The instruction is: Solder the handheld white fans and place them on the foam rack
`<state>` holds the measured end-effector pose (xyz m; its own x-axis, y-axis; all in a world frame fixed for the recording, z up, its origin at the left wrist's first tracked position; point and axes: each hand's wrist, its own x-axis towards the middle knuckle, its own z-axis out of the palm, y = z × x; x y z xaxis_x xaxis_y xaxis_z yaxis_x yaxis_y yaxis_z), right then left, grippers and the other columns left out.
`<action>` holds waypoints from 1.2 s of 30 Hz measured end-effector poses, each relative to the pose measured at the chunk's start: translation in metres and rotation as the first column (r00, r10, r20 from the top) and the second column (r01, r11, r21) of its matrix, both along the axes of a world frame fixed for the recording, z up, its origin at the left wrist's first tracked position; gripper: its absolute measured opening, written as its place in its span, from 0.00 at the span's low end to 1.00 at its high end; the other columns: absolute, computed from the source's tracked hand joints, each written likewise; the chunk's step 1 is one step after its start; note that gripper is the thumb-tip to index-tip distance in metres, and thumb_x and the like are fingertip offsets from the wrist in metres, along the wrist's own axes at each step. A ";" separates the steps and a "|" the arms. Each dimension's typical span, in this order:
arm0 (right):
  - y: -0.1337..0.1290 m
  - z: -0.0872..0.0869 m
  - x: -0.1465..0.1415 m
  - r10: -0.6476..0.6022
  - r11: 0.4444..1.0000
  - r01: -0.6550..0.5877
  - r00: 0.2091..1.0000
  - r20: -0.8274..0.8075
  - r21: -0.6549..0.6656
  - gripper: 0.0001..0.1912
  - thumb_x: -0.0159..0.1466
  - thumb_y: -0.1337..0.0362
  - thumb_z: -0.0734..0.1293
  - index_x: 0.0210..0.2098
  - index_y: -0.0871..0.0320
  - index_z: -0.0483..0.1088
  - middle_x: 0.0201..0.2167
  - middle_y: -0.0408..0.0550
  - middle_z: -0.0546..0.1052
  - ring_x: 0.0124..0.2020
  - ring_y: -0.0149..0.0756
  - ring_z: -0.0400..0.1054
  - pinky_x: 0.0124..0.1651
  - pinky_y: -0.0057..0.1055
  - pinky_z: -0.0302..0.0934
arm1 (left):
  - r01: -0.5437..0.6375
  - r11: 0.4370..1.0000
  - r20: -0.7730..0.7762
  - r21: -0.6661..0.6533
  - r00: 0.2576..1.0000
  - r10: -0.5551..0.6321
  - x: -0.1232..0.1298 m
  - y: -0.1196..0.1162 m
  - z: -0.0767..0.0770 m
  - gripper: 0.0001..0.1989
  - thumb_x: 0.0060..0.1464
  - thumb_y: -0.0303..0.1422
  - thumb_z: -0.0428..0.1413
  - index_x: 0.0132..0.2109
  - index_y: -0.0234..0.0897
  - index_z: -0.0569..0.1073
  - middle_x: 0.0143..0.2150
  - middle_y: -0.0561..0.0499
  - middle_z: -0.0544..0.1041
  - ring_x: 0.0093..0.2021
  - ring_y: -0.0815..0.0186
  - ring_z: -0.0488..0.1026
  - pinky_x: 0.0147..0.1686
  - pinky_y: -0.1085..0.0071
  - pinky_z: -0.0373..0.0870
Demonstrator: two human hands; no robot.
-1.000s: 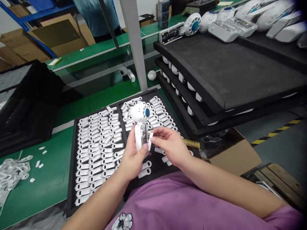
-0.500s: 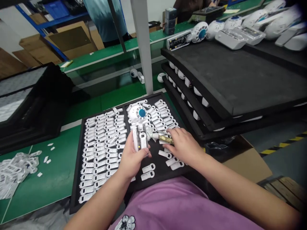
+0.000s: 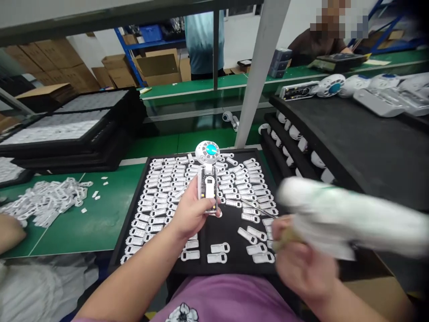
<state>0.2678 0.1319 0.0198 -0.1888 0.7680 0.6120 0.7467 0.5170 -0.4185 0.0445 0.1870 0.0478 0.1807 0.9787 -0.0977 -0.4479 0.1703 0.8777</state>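
Observation:
My left hand (image 3: pixel 192 208) is closed around a white handheld device (image 3: pixel 201 154). It has a round head with a bright blue centre and a clear-cased handle showing a circuit board. A small white slotted plate (image 3: pixel 210 188) lies on the handle, near my thumb. My right hand (image 3: pixel 304 261), smeared by motion, grips metal tweezers (image 3: pixel 256 207) with a yellowish grip, their thin tips pointing left. A large blurred white roll-shaped thing (image 3: pixel 355 214) with green marks crosses over my right hand; I cannot tell what it is. Below lies a black tray (image 3: pixel 224 235) with rows of white plates (image 3: pixel 250 218).
Loose white plates (image 3: pixel 60 199) are heaped on the green table (image 3: pixel 110 214) at left, by another person's arm (image 3: pixel 10 235). Black trays are stacked at left (image 3: pixel 130 129) and right (image 3: pixel 335 129), the right ones holding devices. A grey post (image 3: pixel 256 85) rises behind the tray.
The view has swung, so the scene sits further right. My right hand has drawn away from the device with the tweezers, and the blurred white thing has come into view at right.

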 end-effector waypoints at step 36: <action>-0.004 -0.024 -0.006 0.138 0.990 -0.140 0.978 0.159 0.001 0.14 0.73 0.63 0.55 0.48 0.61 0.68 0.31 0.50 0.77 0.31 0.39 0.73 0.33 0.34 0.66 | -0.113 0.993 0.206 0.023 0.973 0.106 0.012 -0.001 -0.006 0.27 0.56 0.54 0.55 0.54 0.41 0.68 0.42 0.47 0.76 0.33 0.62 0.74 0.27 0.69 0.71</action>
<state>0.2619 0.1281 -0.0044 -0.3886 0.7198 0.5752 0.7233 0.6250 -0.2934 0.0564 0.1856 0.0416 0.0853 0.9957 -0.0361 -0.6327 0.0821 0.7700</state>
